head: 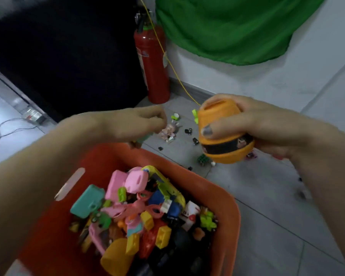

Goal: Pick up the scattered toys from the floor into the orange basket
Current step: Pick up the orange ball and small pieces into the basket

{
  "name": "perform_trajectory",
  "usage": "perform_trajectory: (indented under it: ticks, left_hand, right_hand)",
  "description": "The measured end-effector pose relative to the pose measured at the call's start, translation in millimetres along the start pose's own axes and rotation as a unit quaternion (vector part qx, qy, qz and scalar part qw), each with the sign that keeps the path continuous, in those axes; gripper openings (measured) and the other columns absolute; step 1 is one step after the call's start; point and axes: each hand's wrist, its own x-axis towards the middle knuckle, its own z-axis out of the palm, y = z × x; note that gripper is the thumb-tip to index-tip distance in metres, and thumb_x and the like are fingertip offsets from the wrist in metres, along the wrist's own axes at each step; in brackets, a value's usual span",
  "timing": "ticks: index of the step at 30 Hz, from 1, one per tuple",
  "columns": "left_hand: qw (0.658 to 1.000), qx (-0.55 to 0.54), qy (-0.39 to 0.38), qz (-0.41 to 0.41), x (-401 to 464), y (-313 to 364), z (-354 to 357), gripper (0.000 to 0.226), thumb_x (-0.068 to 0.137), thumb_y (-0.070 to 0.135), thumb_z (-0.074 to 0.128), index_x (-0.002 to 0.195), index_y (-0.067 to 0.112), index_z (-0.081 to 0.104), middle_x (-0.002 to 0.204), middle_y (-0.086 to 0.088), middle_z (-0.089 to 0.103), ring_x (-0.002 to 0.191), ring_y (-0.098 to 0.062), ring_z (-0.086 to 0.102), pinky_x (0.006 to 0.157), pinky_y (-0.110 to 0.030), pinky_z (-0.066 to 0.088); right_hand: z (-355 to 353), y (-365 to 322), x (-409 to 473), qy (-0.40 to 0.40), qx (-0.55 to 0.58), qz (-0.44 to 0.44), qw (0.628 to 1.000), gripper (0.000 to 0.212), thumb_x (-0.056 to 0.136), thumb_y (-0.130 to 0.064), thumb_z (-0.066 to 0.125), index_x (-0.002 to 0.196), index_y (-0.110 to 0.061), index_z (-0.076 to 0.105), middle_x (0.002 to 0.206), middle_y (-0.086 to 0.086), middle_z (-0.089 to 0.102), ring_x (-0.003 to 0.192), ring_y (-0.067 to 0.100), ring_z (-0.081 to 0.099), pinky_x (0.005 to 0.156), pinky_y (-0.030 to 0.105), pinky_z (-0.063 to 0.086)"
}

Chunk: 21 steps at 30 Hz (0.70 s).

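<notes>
A black surface (64, 56) fills the frame from 9 to 12 o'clock, and a green cloth (227, 26) hangs on the wall at 1 o'clock. The grey tiled floor (267, 226) runs from the centre to 4 o'clock. The orange basket (223, 196) sits at 6 o'clock, heaped with toys: pink (136, 181) and teal (88, 200) cases, yellow bricks (163, 236), a lime figure (207, 218). A red fire extinguisher (153, 64) stands upright at 12 o'clock against the wall, a yellow cord (175, 72) trailing down past it to the floor; its label is too blurred to read.

The right hand (257, 124), at 3 o'clock, wraps an orange egg-shaped toy (223, 134) above the floor, just beyond the basket's far rim, thumb across its front and fingers curled behind. A dark band with small pictures circles the toy; no writing is legible. The left hand (135, 122) reaches forward over the basket's far edge, fingers bent downward; blur hides whether it pinches anything.

Small scattered toys lie on the floor between the hands: a pinkish cluster (168, 130), a small cube puzzle (203, 159), black bits (188, 131). A grey cable (12, 128) snakes at 9 o'clock.
</notes>
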Motion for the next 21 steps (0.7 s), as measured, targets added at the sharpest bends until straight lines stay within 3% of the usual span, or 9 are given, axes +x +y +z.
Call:
perform_trajectory:
  ticks: [3, 6, 7, 9, 12, 14, 16, 19, 21]
  left_hand:
    - [0.993, 0.104, -0.019, -0.055, -46, -24, -7, 0.028, 0.091, 0.031, 0.058, 0.113, 0.037, 0.041, 0.086, -0.008, 0.068, 0.061, -0.016, 0.066, 0.052, -0.024, 0.051]
    - [0.968, 0.227, -0.043, -0.096, -61, -47, 7, 0.053, 0.087, 0.045, 0.061, 0.126, 0.037, 0.027, 0.097, -0.004, 0.063, 0.069, -0.014, 0.064, 0.066, -0.034, 0.058]
    - [0.964, 0.242, -0.041, -0.1, -61, -52, 11, 0.058, 0.084, 0.049, 0.061, 0.128, 0.037, 0.025, 0.102, -0.003, 0.059, 0.076, -0.017, 0.064, 0.074, -0.039, 0.058]
    - [0.966, 0.243, -0.008, -0.085, -58, -52, 16, 0.053, 0.085, 0.043, 0.059, 0.127, 0.033, 0.028, 0.109, -0.004, 0.052, 0.083, -0.019, 0.062, 0.078, -0.039, 0.055]
    - [0.969, 0.234, 0.078, -0.025, -44, -35, 18, 0.035, 0.092, 0.026, 0.051, 0.124, 0.022, 0.036, 0.11, -0.007, 0.05, 0.087, -0.022, 0.059, 0.076, -0.038, 0.051]
    - [0.965, 0.234, 0.117, 0.026, -28, -18, 21, 0.032, 0.093, 0.023, 0.05, 0.123, 0.017, 0.041, 0.109, -0.008, 0.051, 0.093, -0.023, 0.056, 0.077, -0.034, 0.045]
    - [0.963, 0.226, 0.128, 0.067, -6, -1, 28, 0.032, 0.093, 0.024, 0.049, 0.124, 0.017, 0.045, 0.113, -0.009, 0.055, 0.101, -0.026, 0.055, 0.085, -0.035, 0.045]
    - [0.968, 0.219, 0.085, 0.086, 37, 25, 48, 0.035, 0.093, 0.026, 0.05, 0.128, 0.02, 0.047, 0.119, -0.009, 0.059, 0.106, -0.027, 0.054, 0.089, -0.034, 0.044]
    - [0.974, 0.217, 0.014, 0.057, 67, 40, 65, 0.039, 0.095, 0.029, 0.05, 0.133, 0.022, 0.045, 0.124, -0.009, 0.058, 0.097, -0.024, 0.051, 0.079, -0.031, 0.04]
  right_hand:
    - [36, -18, -27, -0.136, -0.187, 0.017, 0.973, 0.05, 0.059, -0.028, 0.089, 0.102, -0.031, 0.064, 0.087, -0.008, 0.07, 0.079, 0.005, 0.068, 0.066, 0.023, 0.056]
    - [67, -10, -29, -0.204, -0.384, 0.096, 0.895, 0.065, 0.061, -0.053, 0.086, 0.116, -0.052, 0.052, 0.115, -0.022, 0.062, 0.104, 0.001, 0.061, 0.09, 0.03, 0.054]
    - [75, -7, -29, -0.215, -0.412, 0.113, 0.878, 0.072, 0.061, -0.059, 0.083, 0.122, -0.057, 0.045, 0.125, -0.024, 0.055, 0.113, 0.002, 0.056, 0.096, 0.031, 0.05]
    - [81, -3, -24, -0.205, -0.412, 0.127, 0.879, 0.073, 0.063, -0.065, 0.077, 0.126, -0.058, 0.041, 0.13, -0.022, 0.05, 0.118, 0.005, 0.052, 0.099, 0.033, 0.048]
    - [62, 3, -11, -0.108, -0.358, 0.118, 0.92, 0.05, 0.073, -0.059, 0.073, 0.117, -0.046, 0.056, 0.114, -0.014, 0.064, 0.1, 0.007, 0.064, 0.09, 0.032, 0.054]
    - [37, 16, -1, 0.001, -0.293, 0.114, 0.949, 0.033, 0.08, -0.049, 0.071, 0.109, -0.034, 0.063, 0.102, -0.002, 0.069, 0.085, 0.014, 0.068, 0.068, 0.025, 0.057]
    - [7, 43, 10, 0.122, -0.229, 0.126, 0.958, 0.022, 0.086, -0.038, 0.067, 0.102, -0.022, 0.065, 0.095, 0.005, 0.069, 0.071, 0.016, 0.066, 0.047, 0.019, 0.049]
    - [-48, 109, 27, 0.24, -0.223, 0.169, 0.93, 0.025, 0.08, -0.037, 0.067, 0.094, -0.017, 0.064, 0.093, 0.012, 0.067, 0.078, 0.025, 0.065, 0.066, 0.034, 0.055]
    - [-75, 154, 33, 0.257, -0.273, 0.216, 0.902, 0.041, 0.071, -0.042, 0.067, 0.106, -0.019, 0.064, 0.104, 0.014, 0.065, 0.096, 0.029, 0.063, 0.077, 0.031, 0.05]
